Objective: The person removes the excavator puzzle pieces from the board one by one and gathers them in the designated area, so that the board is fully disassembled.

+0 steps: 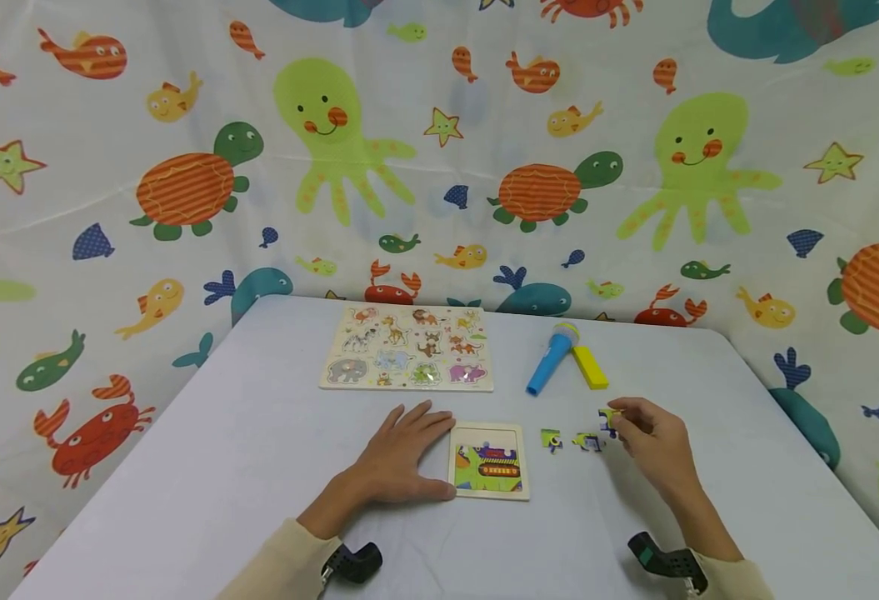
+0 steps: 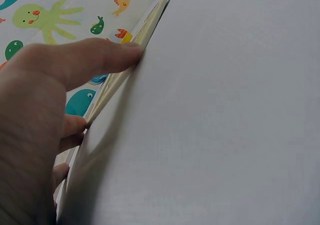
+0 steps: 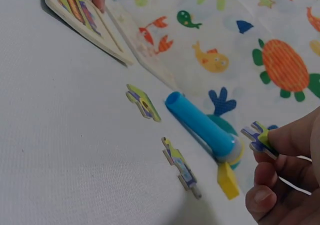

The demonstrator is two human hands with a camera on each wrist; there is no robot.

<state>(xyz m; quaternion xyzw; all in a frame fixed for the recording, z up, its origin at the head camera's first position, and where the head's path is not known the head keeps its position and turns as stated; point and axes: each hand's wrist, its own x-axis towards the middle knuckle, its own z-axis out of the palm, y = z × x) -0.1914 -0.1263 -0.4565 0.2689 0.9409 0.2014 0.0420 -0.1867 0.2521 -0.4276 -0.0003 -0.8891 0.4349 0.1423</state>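
Observation:
My right hand [image 1: 652, 442] pinches a small jigsaw puzzle piece [image 3: 260, 137], coloured yellow-green and purple, between thumb and finger above the table. Two more puzzle pieces lie on the tabletop left of that hand: a green one [image 1: 551, 440] and a longer one with purple [image 1: 587, 442]. My left hand [image 1: 407, 458] rests with spread fingers at the left side of the square wooden puzzle frame [image 1: 489, 426], its thumb touching the lower left corner. Inside the frame, several fitted pieces [image 1: 495, 468] make up part of a vehicle picture; bare wood shows along the upper part.
Behind the frame lies a wooden animal puzzle board [image 1: 407, 348]. A blue toy microphone [image 1: 550, 362] and a yellow block [image 1: 590, 367] lie side by side at the back right. A cloth with printed sea animals [image 1: 439, 167] hangs behind the white table [image 1: 259, 433].

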